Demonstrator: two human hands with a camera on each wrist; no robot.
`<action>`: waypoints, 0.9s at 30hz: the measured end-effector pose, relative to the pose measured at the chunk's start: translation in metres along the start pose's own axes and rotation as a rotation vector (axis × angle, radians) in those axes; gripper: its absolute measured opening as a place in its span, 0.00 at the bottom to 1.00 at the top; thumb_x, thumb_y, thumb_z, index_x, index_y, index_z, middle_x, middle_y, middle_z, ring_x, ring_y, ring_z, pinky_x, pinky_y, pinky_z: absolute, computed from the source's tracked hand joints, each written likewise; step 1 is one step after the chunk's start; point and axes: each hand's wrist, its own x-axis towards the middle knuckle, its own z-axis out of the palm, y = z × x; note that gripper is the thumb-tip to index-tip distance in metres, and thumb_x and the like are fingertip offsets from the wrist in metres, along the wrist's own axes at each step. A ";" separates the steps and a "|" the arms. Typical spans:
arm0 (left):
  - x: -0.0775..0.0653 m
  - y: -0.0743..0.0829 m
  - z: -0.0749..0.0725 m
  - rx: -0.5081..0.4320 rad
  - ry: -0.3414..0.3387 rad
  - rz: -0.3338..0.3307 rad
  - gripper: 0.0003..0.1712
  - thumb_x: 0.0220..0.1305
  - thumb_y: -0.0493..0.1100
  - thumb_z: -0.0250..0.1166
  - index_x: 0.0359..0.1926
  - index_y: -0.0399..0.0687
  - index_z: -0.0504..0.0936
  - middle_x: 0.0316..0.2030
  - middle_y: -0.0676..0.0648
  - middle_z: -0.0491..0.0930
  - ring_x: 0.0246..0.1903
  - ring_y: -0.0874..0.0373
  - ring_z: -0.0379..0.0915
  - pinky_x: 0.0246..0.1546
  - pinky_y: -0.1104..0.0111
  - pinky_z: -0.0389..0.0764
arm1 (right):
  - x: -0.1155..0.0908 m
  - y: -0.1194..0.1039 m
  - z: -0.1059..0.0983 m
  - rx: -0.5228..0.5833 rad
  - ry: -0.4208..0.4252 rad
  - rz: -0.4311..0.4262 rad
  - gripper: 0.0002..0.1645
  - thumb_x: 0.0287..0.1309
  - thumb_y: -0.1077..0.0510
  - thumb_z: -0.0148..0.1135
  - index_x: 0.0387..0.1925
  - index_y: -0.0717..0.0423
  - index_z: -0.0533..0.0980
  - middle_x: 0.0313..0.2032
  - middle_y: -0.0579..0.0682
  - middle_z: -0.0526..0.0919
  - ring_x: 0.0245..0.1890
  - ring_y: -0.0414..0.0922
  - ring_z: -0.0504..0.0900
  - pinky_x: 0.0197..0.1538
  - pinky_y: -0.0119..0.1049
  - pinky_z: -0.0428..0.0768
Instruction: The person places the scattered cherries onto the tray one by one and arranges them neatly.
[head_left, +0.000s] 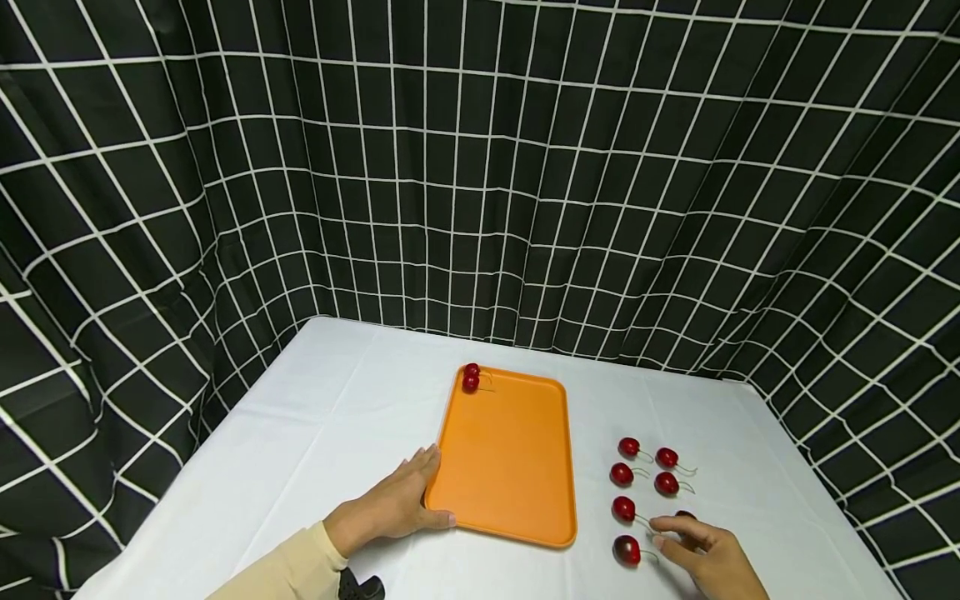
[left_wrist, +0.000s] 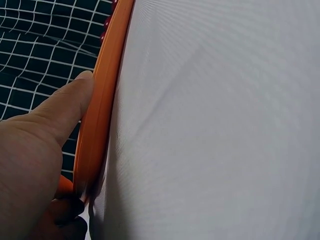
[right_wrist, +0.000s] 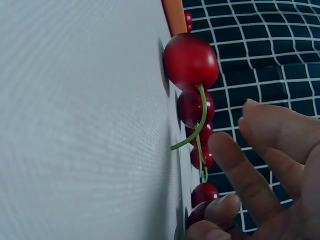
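I see the lowest cherry (head_left: 626, 550) at the frame's lower right; the right hand (head_left: 708, 557) hovers beside it, fingers parted, pinching nothing. The left (head_left: 401, 497) lies spread against the orange tray (head_left: 510, 454), lower centre. Brushing fingertips could roll neighbouring cherries (head_left: 623, 509).

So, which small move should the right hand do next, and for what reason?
Perhaps bring the right hand slightly closer and pinch the stem of the nearest cherry: the hand is close and empty, two cherries already lie on the orange tray, and the left hand touches the tray's edge.
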 end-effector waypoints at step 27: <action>-0.001 0.000 0.001 0.002 0.012 0.019 0.62 0.53 0.68 0.66 0.71 0.27 0.52 0.72 0.34 0.47 0.71 0.41 0.41 0.67 0.47 0.47 | -0.001 -0.001 0.012 -0.061 -0.058 0.016 0.08 0.46 0.62 0.75 0.32 0.57 0.85 0.29 0.49 0.82 0.30 0.45 0.74 0.32 0.35 0.76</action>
